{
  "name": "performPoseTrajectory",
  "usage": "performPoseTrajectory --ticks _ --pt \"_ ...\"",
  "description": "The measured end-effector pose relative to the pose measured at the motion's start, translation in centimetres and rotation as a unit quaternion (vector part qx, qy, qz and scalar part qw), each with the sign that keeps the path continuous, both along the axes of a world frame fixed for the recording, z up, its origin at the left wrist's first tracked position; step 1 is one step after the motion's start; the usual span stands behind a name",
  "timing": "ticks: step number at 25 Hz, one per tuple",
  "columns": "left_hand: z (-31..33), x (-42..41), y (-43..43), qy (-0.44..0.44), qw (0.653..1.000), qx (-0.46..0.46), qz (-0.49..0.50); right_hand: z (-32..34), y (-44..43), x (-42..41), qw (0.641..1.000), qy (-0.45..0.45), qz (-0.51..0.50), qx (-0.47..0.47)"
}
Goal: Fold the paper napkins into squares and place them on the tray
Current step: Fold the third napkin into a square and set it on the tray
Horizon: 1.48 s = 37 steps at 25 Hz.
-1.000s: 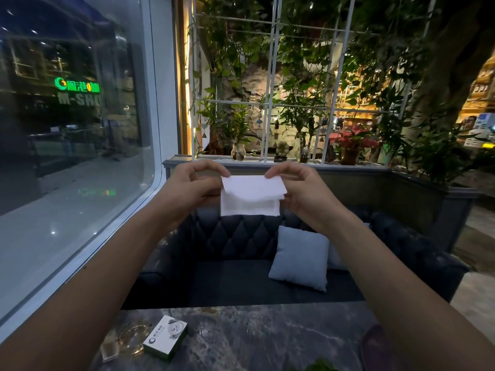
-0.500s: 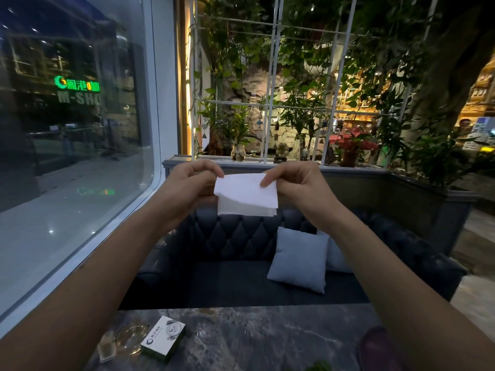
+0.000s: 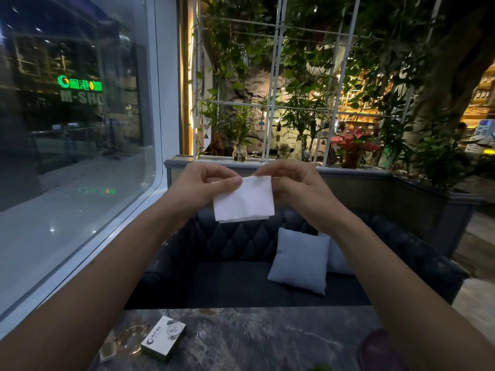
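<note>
A white paper napkin (image 3: 244, 199) hangs folded into a near-square in the air at chest height, well above the table. My left hand (image 3: 199, 187) pinches its upper left corner between thumb and fingers. My right hand (image 3: 294, 183) holds the upper right edge, its fingers partly behind the paper. A second layer peeks out along the napkin's bottom edge. A dark purple rounded object (image 3: 375, 352), possibly the tray, shows at the table's right front, mostly hidden by my right forearm.
The dark marble table (image 3: 267, 341) carries a small white-and-green box (image 3: 164, 336) and a glass ashtray (image 3: 131, 337) at the front left. Behind it stands a dark tufted sofa (image 3: 241, 236) with a pale cushion (image 3: 301, 259). A window runs along the left.
The napkin has gone from a wide, slanted rectangle to a narrower, taller near-square. My hands have come closer together at its top edge.
</note>
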<state>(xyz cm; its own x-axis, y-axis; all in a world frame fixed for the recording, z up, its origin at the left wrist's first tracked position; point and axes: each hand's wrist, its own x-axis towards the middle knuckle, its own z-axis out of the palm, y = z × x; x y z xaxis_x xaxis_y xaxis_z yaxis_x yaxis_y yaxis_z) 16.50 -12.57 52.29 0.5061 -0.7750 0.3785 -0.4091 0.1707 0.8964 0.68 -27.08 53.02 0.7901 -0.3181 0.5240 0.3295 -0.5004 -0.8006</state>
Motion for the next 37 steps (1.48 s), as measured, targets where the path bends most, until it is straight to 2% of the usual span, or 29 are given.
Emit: performPoseTrajectory --ticks 3,6,11,17,23,27,30,34,37 --pt "0.0 0.0 0.1 -0.011 1.000 -0.014 0.001 0.2 0.3 0.2 0.999 0.005 -0.028 0.034" --pt "0.0 -0.1 0.1 -0.028 0.999 -0.025 0.000 -0.1 0.3 0.9 0.995 0.023 -0.078 -0.052" --pt "-0.2 0.0 0.2 -0.038 0.999 -0.028 0.003 -0.5 0.3 1.5 0.993 0.020 -0.084 -0.078" --pt "-0.5 0.8 1.0 0.015 0.999 -0.037 0.001 -0.1 -0.5 0.7 0.993 0.017 -0.118 -0.011" --pt "-0.7 0.8 1.0 0.025 0.999 -0.038 -0.007 -0.4 -0.6 0.6 0.992 0.010 -0.123 -0.011" --pt "-1.1 0.4 0.8 0.053 0.998 -0.007 -0.039 -0.7 -0.5 0.4 0.993 0.008 -0.117 0.004" --pt "-1.7 0.0 0.4 0.038 0.998 0.016 -0.057 -1.1 -0.4 0.2 0.993 0.004 -0.113 0.019" --pt "-2.3 -0.5 -0.1 0.047 0.998 0.001 -0.048 -2.1 -1.1 -1.0 0.992 0.047 -0.080 0.090" --pt "-3.1 -1.0 -1.0 0.068 0.996 0.003 -0.050 -3.4 -1.9 -2.2 0.990 0.068 -0.078 0.098"
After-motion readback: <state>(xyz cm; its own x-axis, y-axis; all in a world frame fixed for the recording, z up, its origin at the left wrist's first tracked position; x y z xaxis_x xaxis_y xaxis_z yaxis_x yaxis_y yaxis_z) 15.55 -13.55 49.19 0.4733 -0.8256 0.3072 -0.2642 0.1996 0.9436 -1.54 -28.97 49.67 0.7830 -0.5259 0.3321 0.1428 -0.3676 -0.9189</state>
